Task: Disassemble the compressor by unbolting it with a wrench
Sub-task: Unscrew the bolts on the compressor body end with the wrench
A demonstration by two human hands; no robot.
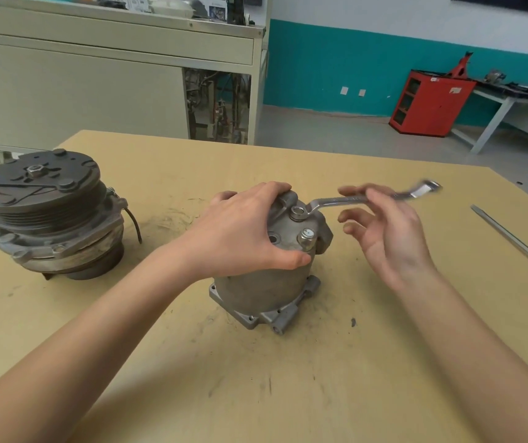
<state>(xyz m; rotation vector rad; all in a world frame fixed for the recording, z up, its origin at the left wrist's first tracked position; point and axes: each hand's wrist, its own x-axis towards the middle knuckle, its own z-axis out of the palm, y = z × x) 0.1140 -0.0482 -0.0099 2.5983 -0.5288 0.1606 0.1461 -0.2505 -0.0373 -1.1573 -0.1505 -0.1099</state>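
Compressor [266, 282] upright, top clamped by my left fingers [275, 188]; wrench [336, 200] lay level, handle pointing right; my right fingers [352, 216] were apart.

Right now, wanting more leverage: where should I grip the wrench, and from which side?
Probably the wrench handle near its free end, from the right: its ring end sits on the bolt, the handle juts rightward, and the left hand grips the compressor.
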